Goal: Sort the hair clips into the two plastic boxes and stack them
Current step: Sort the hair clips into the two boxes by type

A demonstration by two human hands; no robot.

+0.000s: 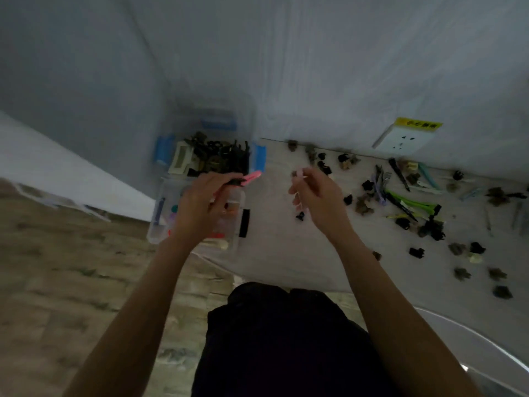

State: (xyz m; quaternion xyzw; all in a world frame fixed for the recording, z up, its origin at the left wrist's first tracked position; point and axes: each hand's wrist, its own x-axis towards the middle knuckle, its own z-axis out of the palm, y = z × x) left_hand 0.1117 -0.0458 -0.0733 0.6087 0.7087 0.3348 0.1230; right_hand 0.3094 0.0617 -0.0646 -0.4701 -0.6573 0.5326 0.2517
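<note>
At frame centre, the left hand is pinching a pink clip above the near box. The right hand is pinching a pale clip. The far box is holding dark clips, while loose clips are lying scattered at right.

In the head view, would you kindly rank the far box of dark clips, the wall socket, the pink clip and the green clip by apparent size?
1. far box of dark clips
2. wall socket
3. green clip
4. pink clip, though the left hand hides part of it, so its rank against the green one is unsure.
</note>
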